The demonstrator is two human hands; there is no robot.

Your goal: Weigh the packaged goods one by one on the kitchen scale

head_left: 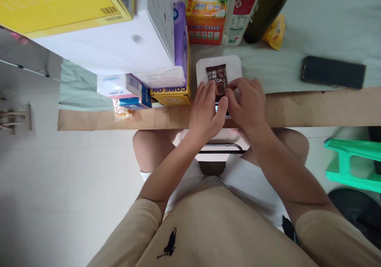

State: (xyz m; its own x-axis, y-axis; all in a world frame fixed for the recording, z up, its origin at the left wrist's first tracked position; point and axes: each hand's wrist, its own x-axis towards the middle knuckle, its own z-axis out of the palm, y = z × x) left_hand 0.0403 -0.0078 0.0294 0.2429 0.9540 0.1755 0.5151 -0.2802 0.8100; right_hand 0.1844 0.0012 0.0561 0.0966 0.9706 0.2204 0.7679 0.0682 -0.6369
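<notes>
A small dark brown cocoa packet (219, 73) lies on a white kitchen scale (234, 61) at the table's front edge. My right hand (247, 102) pinches the packet's right edge between thumb and bent fingers. My left hand (207, 112) lies over the scale's front left part with its fingers stretched out, and the fingertips touch the packet's lower left side. Between my hands a bit of the scale's lit display shows at its front edge. My hands hide the rest of the scale's front.
Stacked boxes, among them a yellow box (68, 5) and a white box (119, 48), rise at left. Behind the scale stand an orange box (205, 21), a clear bottle (240, 17) and a dark bottle (268, 9). A phone (333, 72) lies at right; a green stool (351, 164) stands below.
</notes>
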